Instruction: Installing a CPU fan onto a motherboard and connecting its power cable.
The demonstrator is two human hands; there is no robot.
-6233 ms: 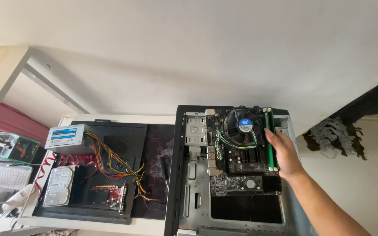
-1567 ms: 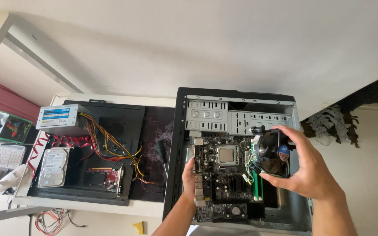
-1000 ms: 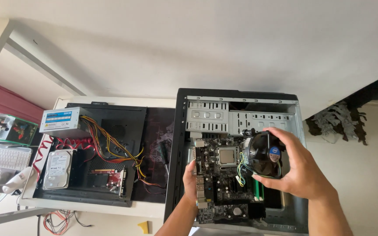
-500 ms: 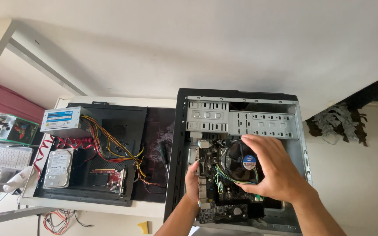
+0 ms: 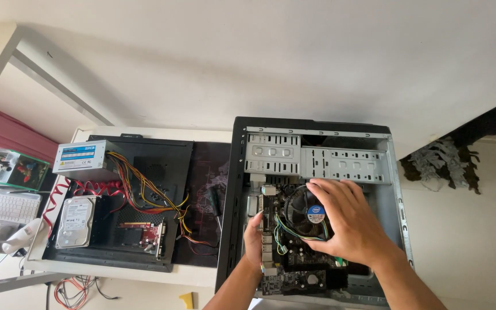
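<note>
Nearest the camera, both forearms enter from the bottom edge and reach into an open computer case (image 5: 233, 201) lying on its side. The left hand (image 5: 254, 240) sits at the left edge of the motherboard (image 5: 294, 270); its fingers are curled together and press against the board's edge by the rear connector block. Whether it pinches anything cannot be told, as the fingertips are partly hidden.

The right hand (image 5: 348, 221) is spread wide, fingers splayed, and lies over the right side of the processor cooler fan (image 5: 308, 215). The fingertips wrap the round black fan frame at its top and lower edge, so the hand grips the cooler. The cooler sits over the upper middle of the motherboard, with its blue hub label visible and its thin coloured wires (image 5: 282, 232) looping to the left.

Beyond the hands, the grey metal drive bays (image 5: 317, 161) occupy the far end of the case.

To the left, on the white table (image 5: 144, 133), a black case side panel (image 5: 162, 158) lies flat. On it rest a hard drive (image 5: 76, 221), a small red expansion card (image 5: 142, 233), and a power supply unit (image 5: 81, 159) with a bundle of yellow, red and black cables (image 5: 144, 192) trailing right. A screwdriver (image 5: 214, 204) lies on the dark mat (image 5: 205, 166) between panel and case.
</note>
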